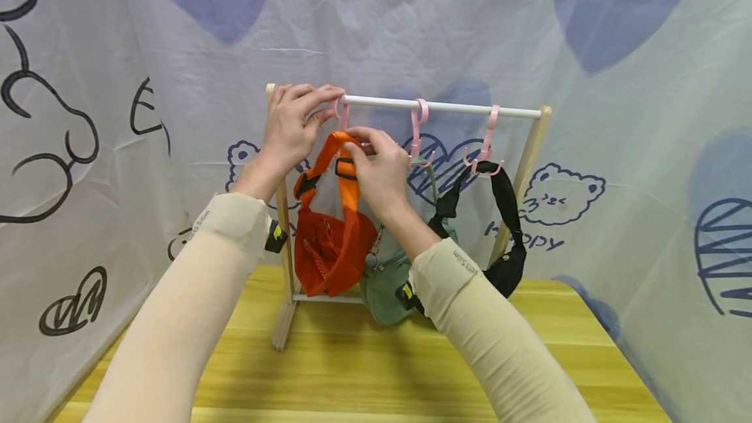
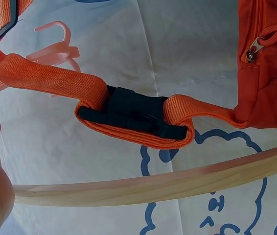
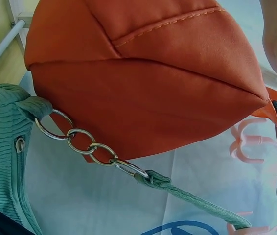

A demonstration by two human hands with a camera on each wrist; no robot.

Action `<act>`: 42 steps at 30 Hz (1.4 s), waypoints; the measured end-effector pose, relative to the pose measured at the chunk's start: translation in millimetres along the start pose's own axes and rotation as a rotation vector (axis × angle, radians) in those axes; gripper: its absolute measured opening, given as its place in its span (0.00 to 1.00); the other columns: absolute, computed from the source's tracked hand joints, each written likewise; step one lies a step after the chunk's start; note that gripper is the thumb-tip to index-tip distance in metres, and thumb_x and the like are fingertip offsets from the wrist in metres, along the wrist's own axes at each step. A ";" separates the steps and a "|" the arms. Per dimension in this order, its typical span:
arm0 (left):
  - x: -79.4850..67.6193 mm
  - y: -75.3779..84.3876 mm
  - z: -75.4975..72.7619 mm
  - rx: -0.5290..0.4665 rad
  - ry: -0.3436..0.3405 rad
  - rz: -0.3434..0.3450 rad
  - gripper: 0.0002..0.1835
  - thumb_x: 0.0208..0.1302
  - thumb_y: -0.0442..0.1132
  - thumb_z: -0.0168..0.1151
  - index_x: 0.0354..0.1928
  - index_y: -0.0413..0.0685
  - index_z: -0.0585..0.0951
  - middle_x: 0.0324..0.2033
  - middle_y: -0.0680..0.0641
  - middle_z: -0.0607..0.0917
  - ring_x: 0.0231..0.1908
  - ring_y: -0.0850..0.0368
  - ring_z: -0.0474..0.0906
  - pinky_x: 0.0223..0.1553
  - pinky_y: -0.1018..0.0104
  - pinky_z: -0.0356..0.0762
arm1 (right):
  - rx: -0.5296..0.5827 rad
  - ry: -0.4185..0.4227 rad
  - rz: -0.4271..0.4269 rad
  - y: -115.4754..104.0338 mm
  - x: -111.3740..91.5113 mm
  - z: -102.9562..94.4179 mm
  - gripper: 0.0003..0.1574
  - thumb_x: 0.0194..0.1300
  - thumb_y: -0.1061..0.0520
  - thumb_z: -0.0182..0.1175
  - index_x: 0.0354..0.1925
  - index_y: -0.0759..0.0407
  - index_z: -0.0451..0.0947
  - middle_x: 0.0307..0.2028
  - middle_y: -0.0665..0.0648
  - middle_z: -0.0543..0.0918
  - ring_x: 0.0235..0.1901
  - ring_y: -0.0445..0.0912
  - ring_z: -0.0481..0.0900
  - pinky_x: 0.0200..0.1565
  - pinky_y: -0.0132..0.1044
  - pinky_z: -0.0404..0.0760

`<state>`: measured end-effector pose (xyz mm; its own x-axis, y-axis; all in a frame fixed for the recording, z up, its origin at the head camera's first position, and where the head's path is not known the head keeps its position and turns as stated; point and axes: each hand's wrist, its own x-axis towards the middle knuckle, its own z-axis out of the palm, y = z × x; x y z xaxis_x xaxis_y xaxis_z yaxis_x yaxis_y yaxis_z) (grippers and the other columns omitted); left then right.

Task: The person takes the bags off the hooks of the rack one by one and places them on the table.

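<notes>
My left hand [image 1: 294, 124] is at the left end of the white rail [image 1: 376, 102], its thumb and fingers pinching the top of a pink hook [image 1: 344, 116]. Just below, my right hand [image 1: 383, 172] grips the strap of an orange bag [image 1: 335, 250] near its black slider. The strap's top loop is by the hook's lower prongs; whether it rests on them cannot be made out. A black buckle [image 2: 136, 115] on the strap shows in the left wrist view. In the right wrist view, the orange bag [image 3: 143, 98] hangs beside a green corduroy bag [image 3: 4, 132] with a metal chain.
A green bag [image 1: 384, 289] hangs from the middle pink hook [image 1: 416, 126], and a black bag [image 1: 506, 266] from the right one [image 1: 489, 136]. The rack's wooden legs [image 1: 284, 318] stand on a wood-grain table [image 1: 329, 371]. Printed cloth [image 1: 640, 116] surrounds it.
</notes>
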<state>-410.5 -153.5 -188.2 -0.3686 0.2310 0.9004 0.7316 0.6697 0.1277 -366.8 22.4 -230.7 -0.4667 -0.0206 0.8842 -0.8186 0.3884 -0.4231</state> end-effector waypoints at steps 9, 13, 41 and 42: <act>0.9 1.0 -3.7 0.010 -0.040 -0.010 0.19 0.72 0.40 0.64 0.63 0.51 0.85 0.61 0.45 0.85 0.58 0.44 0.75 0.66 0.51 0.60 | 0.010 0.006 -0.021 -2.8 -2.6 -2.4 0.12 0.70 0.61 0.69 0.50 0.64 0.87 0.44 0.61 0.89 0.39 0.50 0.87 0.43 0.35 0.86; 1.6 2.6 -8.1 0.016 -0.095 -0.024 0.19 0.74 0.41 0.62 0.64 0.51 0.84 0.57 0.44 0.86 0.59 0.43 0.75 0.69 0.52 0.58 | 0.041 0.011 -0.029 -3.1 -5.2 -3.7 0.12 0.69 0.63 0.69 0.49 0.66 0.87 0.44 0.62 0.88 0.38 0.52 0.88 0.43 0.39 0.87; -10.3 -2.4 -16.7 0.092 -0.110 0.081 0.24 0.74 0.40 0.65 0.69 0.45 0.78 0.71 0.46 0.76 0.72 0.42 0.67 0.79 0.44 0.45 | 0.093 0.071 -0.103 -9.5 -12.6 -13.4 0.11 0.67 0.63 0.71 0.48 0.67 0.87 0.42 0.62 0.89 0.35 0.51 0.86 0.38 0.43 0.87; -11.2 -2.6 -16.9 0.085 -0.095 0.089 0.24 0.73 0.40 0.66 0.69 0.45 0.79 0.70 0.46 0.77 0.72 0.42 0.68 0.79 0.43 0.46 | 0.095 0.073 -0.100 -9.7 -12.8 -13.8 0.12 0.67 0.63 0.70 0.48 0.66 0.87 0.42 0.62 0.89 0.35 0.51 0.86 0.39 0.43 0.87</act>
<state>-398.6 -169.8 -191.6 -0.3603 0.3548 0.8627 0.7137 0.7004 0.0100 -348.3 31.7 -235.2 -0.3587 0.0140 0.9333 -0.8893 0.2987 -0.3463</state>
